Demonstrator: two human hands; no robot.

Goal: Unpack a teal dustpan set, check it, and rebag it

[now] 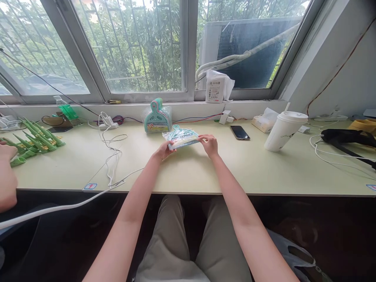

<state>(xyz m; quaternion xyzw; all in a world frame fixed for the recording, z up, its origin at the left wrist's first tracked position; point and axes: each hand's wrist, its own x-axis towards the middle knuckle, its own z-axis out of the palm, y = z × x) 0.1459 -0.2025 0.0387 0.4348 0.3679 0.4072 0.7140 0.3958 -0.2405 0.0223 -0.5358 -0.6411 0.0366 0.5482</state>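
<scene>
A clear plastic packet (pixel 184 138) with teal, handle-topped pieces inside is held just above the table, tilted, in front of the window. My left hand (pixel 165 150) grips its left end, fingers closed round the edge. At the right end, my right hand (pixel 208 145) pinches the packet's corner. Behind it stands a similar wrapped stack of teal fan-shaped pieces (pixel 158 118), upright near the sill and touched by neither hand.
White cables (pixel 113 152) run over the table (pixel 252 172) left of my hands. A phone (pixel 240 132), tissue pack (pixel 264 120) and white cup (pixel 283 131) stand right. Another person's hand (pixel 6 150) is by green pointed items (pixel 39 139) at far left.
</scene>
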